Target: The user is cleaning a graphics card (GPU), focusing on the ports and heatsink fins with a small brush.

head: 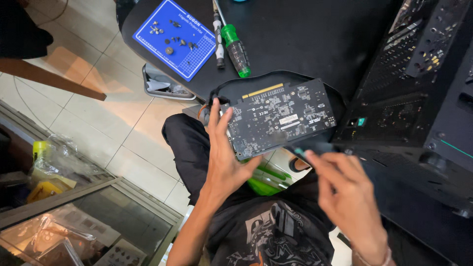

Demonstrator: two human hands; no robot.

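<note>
My left hand (224,155) grips the left end of a dark graphics card (281,116), held over my lap with its black circuit-board side and gold edge connector facing up. My right hand (345,189) is just below the card's right corner, fingers pinched on a thin dark tool (308,147) whose tip touches the board. The tool is blurred.
A black round table (305,34) carries a blue magnetic mat (176,37) with several small screws, a green-handled screwdriver (235,49) and a slimmer one (218,39). A black open computer case (419,98) stands at the right. Tiled floor and a glass cabinet (88,216) lie left.
</note>
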